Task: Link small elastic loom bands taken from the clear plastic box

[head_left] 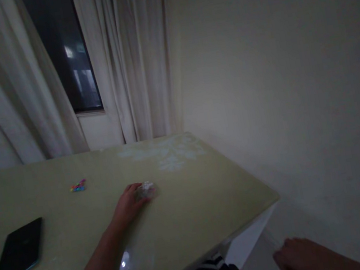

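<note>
Resting on the table, my left hand has its thumb and fingers around the near side of a small clear packet or box. White bits show at its top; the rest of what it holds is too blurred to name. My right hand hangs in the air off the table's right corner, at the lower edge of the view. It looks loosely curled, and nothing shows in it. Farther back and to the left lies a small cluster of bright multicoloured pieces.
A dark flat tablet or closed laptop lies at the left. Light glares off the glossy tabletop near my left forearm. Curtains and a dark window stand behind the table; a bare wall runs along its right side.
</note>
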Tool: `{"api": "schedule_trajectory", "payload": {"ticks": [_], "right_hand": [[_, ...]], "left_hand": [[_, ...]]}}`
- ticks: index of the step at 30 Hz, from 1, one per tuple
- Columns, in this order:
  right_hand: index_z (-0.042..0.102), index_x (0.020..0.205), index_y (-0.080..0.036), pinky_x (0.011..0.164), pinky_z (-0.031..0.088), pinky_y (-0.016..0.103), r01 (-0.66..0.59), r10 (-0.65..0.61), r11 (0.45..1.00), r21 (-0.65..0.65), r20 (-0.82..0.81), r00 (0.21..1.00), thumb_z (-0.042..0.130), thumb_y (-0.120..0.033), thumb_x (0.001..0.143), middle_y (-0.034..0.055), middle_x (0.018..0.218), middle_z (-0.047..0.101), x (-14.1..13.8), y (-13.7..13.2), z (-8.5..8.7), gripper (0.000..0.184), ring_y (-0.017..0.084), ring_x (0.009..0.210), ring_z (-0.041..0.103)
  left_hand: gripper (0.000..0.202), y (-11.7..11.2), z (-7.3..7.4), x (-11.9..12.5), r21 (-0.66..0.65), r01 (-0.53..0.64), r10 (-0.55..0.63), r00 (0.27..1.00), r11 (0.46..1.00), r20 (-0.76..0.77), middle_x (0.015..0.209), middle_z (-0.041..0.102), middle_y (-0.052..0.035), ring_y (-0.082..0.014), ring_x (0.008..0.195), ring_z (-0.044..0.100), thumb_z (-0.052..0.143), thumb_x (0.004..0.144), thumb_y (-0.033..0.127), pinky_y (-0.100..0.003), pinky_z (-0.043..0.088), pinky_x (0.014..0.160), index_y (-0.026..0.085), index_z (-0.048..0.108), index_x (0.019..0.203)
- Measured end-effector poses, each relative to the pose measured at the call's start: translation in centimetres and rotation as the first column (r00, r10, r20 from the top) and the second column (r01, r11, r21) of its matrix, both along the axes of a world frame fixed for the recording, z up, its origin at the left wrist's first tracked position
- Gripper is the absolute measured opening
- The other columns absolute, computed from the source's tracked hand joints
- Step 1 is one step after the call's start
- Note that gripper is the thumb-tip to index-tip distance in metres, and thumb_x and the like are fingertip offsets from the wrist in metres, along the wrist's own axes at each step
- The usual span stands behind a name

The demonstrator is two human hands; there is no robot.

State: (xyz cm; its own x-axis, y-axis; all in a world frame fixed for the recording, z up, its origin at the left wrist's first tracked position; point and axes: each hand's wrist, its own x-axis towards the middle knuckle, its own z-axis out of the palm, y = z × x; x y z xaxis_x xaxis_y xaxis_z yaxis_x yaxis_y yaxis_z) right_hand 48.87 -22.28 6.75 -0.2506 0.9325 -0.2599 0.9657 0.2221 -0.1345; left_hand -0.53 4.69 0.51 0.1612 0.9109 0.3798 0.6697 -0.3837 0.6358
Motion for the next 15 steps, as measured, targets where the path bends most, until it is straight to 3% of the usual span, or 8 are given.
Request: {"api": "schedule_trajectory", "payload": {"ticks": [1,3,4,6,8,9,11,15], "right_hand": [[0.069,0.08,-0.024,0.069,0.045,0.034,-0.019,0.021,0.999,0.045,-0.055,0.998,0.069,-0.022,0.082,0.0051,0.082,0.074,-2.1,1.9,1.2,0.004,0.025,0.077,0.069],[0.064,0.075,-0.021,0.066,0.04,0.03,-0.083,0.112,0.981,0.177,-0.163,0.98,0.065,-0.041,0.095,0.0034,0.073,0.068,-7.1,7.2,3.2,0.029,0.02,0.07,0.064],[0.062,0.072,-0.02,0.065,0.039,0.029,-0.108,0.165,0.964,0.242,-0.226,0.96,0.055,-0.046,0.103,0.0022,0.068,0.064,-9.7,10.2,3.8,0.042,0.018,0.065,0.06],[0.066,0.081,-0.019,0.068,0.042,0.028,-0.141,0.284,0.92,0.365,-0.372,0.884,0.047,-0.048,0.109,0.0022,0.076,0.066,-14.7,16.3,3.8,0.044,0.016,0.068,0.06],[0.069,0.108,-0.02,0.082,0.048,0.027,-0.27,0.458,0.867,0.419,-0.458,0.762,0.064,-0.047,0.101,0.0062,0.109,0.07,-18.8,21.7,2.6,0.029,0.018,0.091,0.066],[0.069,0.115,-0.021,0.09,0.048,0.029,-0.359,0.535,0.833,0.421,-0.445,0.719,0.074,-0.047,0.095,0.0077,0.119,0.069,-20.5,23.9,1.7,0.033,0.021,0.104,0.065],[0.069,0.117,-0.021,0.096,0.049,0.033,-0.467,0.601,0.796,0.385,-0.408,0.687,0.087,-0.045,0.081,0.0086,0.12,0.069,-22.9,27.0,-0.3,0.047,0.025,0.111,0.064],[0.069,0.12,-0.022,0.1,0.049,0.036,-0.429,0.582,0.812,0.395,-0.512,0.631,0.088,-0.047,0.08,0.0079,0.118,0.072,-24.0,28.6,-3.5,0.051,0.026,0.112,0.066]], "left_hand": [[0.052,-0.1,0.0,0.1,-0.004,0.031,-0.031,1.0,1.0,0.002,0.125,0.072,-0.0158,-0.036,0.113,0.07,0.075,0.078,0.05,-0.051,0.054,0.102,0.02,0.069,0.121],[0.049,-0.5,0.0,0.4,-0.005,0.104,-0.104,0.995,0.995,0.0,0.126,0.073,-0.0146,-0.034,0.115,0.071,0.076,0.08,0.046,-0.05,0.054,0.104,0.021,0.07,0.121],[0.048,-0.8,0.1,0.6,-0.003,0.14,-0.14,0.99,0.99,-0.006,0.128,0.073,-0.0141,-0.0332,0.118,0.07,0.077,0.08,0.045,-0.049,0.054,0.105,0.022,0.071,0.122],[0.049,-1.5,0.4,1.2,0.002,0.2,-0.199,0.98,0.98,-0.028,0.134,0.071,-0.0132,-0.0323,0.123,0.069,0.079,0.08,0.043,-0.047,0.053,0.108,0.023,0.072,0.125],[0.052,-2.1,0.6,1.9,0.007,0.239,-0.238,0.969,0.971,-0.063,0.139,0.07,-0.012,-0.0316,0.125,0.068,0.081,0.08,0.041,-0.044,0.054,0.108,0.025,0.072,0.129],[0.052,-2.3,0.7,2.1,0.008,0.254,-0.253,0.964,0.967,-0.083,0.141,0.07,-0.0111,-0.0306,0.127,0.068,0.08,0.083,0.041,-0.043,0.054,0.109,0.027,0.072,0.132],[0.05,-2.5,0.8,2.3,0.004,0.276,-0.274,0.954,0.961,-0.124,0.145,0.068,-0.0081,-0.0283,0.126,0.069,0.077,0.087,0.041,-0.039,0.055,0.108,0.032,0.07,0.136],[0.049,-2.5,0.8,1.9,-0.018,0.291,-0.289,0.941,0.957,-0.176,0.149,0.065,-0.0067,-0.0294,0.128,0.068,0.073,0.092,0.046,-0.04,0.057,0.106,0.036,0.068,0.139]]}}
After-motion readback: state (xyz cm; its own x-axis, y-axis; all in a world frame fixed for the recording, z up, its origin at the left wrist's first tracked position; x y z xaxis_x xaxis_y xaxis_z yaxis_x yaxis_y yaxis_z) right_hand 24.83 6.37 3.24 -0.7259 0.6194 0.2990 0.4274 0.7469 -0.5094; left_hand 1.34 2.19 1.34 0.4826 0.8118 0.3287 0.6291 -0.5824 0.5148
